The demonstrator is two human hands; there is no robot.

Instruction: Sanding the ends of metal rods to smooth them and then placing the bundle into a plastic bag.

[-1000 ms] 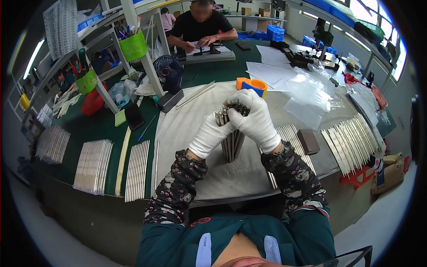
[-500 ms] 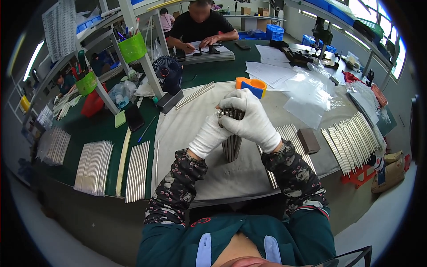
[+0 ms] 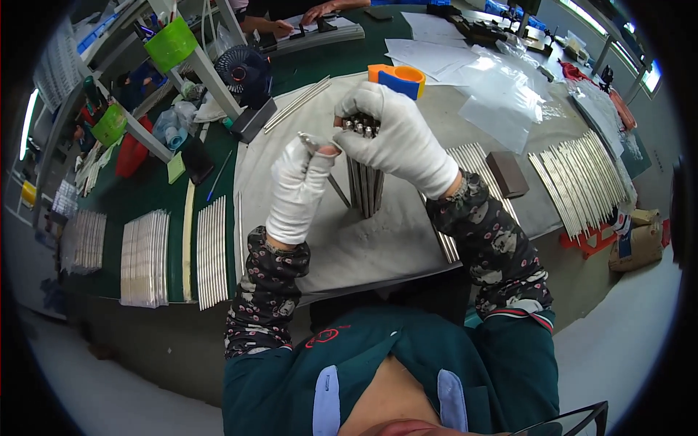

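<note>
My right hand [image 3: 402, 138], in a white glove with bare fingertips, is wrapped round the top of a bundle of metal rods [image 3: 366, 190]. The bundle stands upright on the grey cloth [image 3: 349, 258], its shiny ends showing between thumb and fingers. To its left, my left hand [image 3: 297, 190], gloved the same way, pinches one metal rod [image 3: 339, 190] near its upper end. That rod leans beside the bundle, its lower end close to the bundle's foot. Right of my right hand, a row of rods [image 3: 476, 163] lies on the cloth, partly under my forearm.
Rod stacks [image 3: 145, 258] and a rod row [image 3: 212, 254] lie left; more rods [image 3: 582, 185] lie right. A dark block [image 3: 507, 174], an orange-and-blue tape dispenser [image 3: 396, 78], a fan [image 3: 243, 73] and plastic sheets [image 3: 502, 102] surround the cloth. Across the table are a co-worker's hands [image 3: 320, 12].
My left hand has come away from the bundle, to the left, with a single rod in its fingers. My right hand still grips the bundle. The view has tilted downward.
</note>
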